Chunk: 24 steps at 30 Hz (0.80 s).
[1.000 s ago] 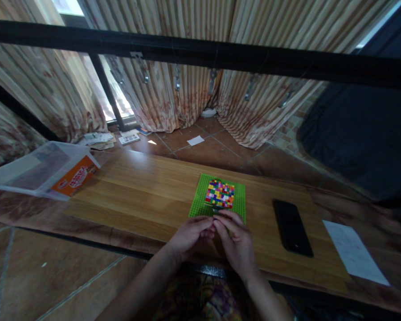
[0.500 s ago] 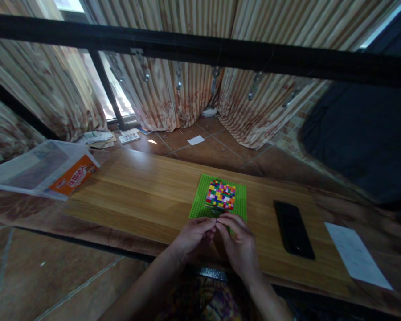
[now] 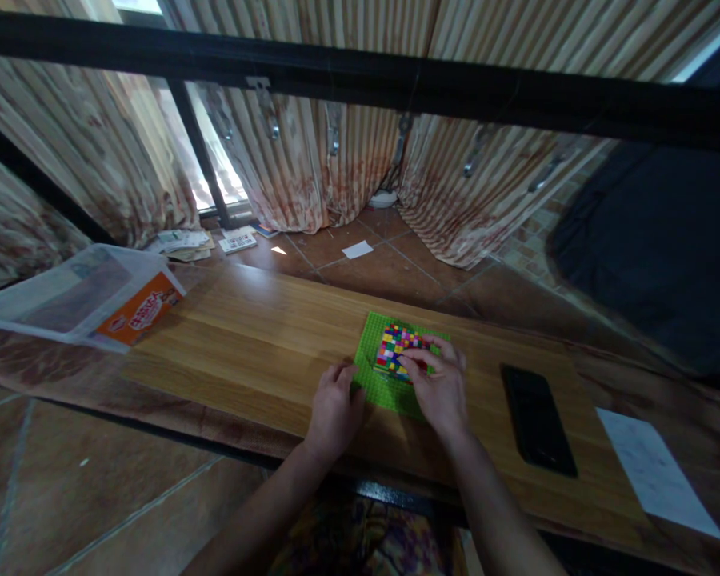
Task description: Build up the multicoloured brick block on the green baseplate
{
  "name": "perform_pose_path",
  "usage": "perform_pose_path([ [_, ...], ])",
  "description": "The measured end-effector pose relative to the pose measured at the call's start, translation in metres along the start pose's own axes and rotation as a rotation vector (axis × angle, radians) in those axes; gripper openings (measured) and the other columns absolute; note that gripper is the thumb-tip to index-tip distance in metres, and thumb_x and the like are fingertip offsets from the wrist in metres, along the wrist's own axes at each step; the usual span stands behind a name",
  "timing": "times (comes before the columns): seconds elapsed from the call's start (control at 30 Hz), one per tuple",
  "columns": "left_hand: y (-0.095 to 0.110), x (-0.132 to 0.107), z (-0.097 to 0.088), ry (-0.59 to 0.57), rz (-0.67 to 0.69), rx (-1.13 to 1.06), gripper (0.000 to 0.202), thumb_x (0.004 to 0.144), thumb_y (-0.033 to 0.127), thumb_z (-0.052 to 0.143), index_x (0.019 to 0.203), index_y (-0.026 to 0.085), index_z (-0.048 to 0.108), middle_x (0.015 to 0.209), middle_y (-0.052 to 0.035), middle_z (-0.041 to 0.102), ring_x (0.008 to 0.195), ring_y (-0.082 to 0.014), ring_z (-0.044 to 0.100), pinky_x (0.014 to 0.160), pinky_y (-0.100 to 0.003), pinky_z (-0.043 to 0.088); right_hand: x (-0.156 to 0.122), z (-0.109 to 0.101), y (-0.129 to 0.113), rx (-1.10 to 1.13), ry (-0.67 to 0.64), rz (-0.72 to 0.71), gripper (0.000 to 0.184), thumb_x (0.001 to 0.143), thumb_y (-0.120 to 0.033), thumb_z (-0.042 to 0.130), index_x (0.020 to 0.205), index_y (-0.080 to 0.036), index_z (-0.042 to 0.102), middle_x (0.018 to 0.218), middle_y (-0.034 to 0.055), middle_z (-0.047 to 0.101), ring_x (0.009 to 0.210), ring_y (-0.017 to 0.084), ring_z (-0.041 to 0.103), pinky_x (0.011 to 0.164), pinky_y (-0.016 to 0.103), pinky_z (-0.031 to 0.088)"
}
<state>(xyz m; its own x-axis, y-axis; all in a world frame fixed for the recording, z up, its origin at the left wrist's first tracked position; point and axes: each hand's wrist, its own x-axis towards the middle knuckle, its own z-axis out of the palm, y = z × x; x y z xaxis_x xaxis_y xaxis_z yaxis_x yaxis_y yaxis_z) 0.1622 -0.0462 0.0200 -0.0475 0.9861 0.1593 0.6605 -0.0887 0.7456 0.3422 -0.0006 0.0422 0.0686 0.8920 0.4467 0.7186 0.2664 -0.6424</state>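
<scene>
A green studded baseplate [image 3: 390, 396] lies on the wooden board, bearing a block of small multicoloured toy bricks [image 3: 393, 348]. My right hand [image 3: 441, 384] reaches over the bricks from the right. Its thumb and fingers are pinched at the top surface, around what looks like a small brick, mostly hidden by the fingertips. At the plate's near left edge, my left hand [image 3: 336, 408] is curled, with its fingertips gripping that edge. The right part of the brick block is covered by my right hand.
A black phone [image 3: 538, 420] lies right of the plate, with a white sheet of paper [image 3: 657, 468] beyond it. A clear plastic bin [image 3: 84, 300] with an orange label stands at the left. A dark metal bar [image 3: 360, 68] crosses above, before striped curtains [image 3: 360, 160].
Both hands were together in front of the plate, fingering a tiny dark piece. Now they are apart: the right has moved up onto the bricks, the left to the plate's left edge.
</scene>
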Motion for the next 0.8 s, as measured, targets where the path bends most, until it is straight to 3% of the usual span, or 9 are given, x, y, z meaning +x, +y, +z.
perform_pose_path([
  [0.2, -0.001, 0.001, -0.001, -0.066, 0.049, 0.07, 0.024, 0.078, 0.006, 0.053, 0.097, 0.017, 0.063, 0.102, -0.0089, 0.063, 0.1, -0.0222, 0.058, 0.093, -0.038, 0.05, 0.002, 0.007, 0.005, 0.061, 0.0, 0.093, 0.016, 0.08, -0.039, 0.067, 0.077, -0.027, 0.076, 0.115, 0.0055, 0.059, 0.113, 0.025, 0.048, 0.1, 0.045, 0.035],
  [0.47, 0.001, -0.006, 0.003, -0.041, 0.145, 0.144, 0.02, 0.081, 0.007, 0.051, 0.094, 0.016, 0.063, 0.101, -0.0098, 0.062, 0.099, -0.0221, 0.057, 0.092, -0.038, 0.05, 0.009, 0.016, 0.012, 0.225, 0.019, 0.181, 0.012, 0.074, -0.035, 0.07, 0.072, -0.023, 0.075, 0.115, 0.0057, 0.056, 0.108, 0.022, 0.054, 0.097, 0.041, 0.042],
  [0.8, -0.006, -0.006, 0.008, -0.009, 0.189, 0.219, 0.022, 0.08, 0.009, 0.049, 0.095, 0.013, 0.066, 0.101, -0.0125, 0.062, 0.098, -0.0236, 0.057, 0.093, -0.042, 0.05, 0.011, 0.018, 0.008, 0.216, 0.005, 0.166, 0.01, 0.073, -0.031, 0.069, 0.069, -0.023, 0.074, 0.116, 0.0059, 0.056, 0.108, 0.022, 0.056, 0.097, 0.039, 0.046],
])
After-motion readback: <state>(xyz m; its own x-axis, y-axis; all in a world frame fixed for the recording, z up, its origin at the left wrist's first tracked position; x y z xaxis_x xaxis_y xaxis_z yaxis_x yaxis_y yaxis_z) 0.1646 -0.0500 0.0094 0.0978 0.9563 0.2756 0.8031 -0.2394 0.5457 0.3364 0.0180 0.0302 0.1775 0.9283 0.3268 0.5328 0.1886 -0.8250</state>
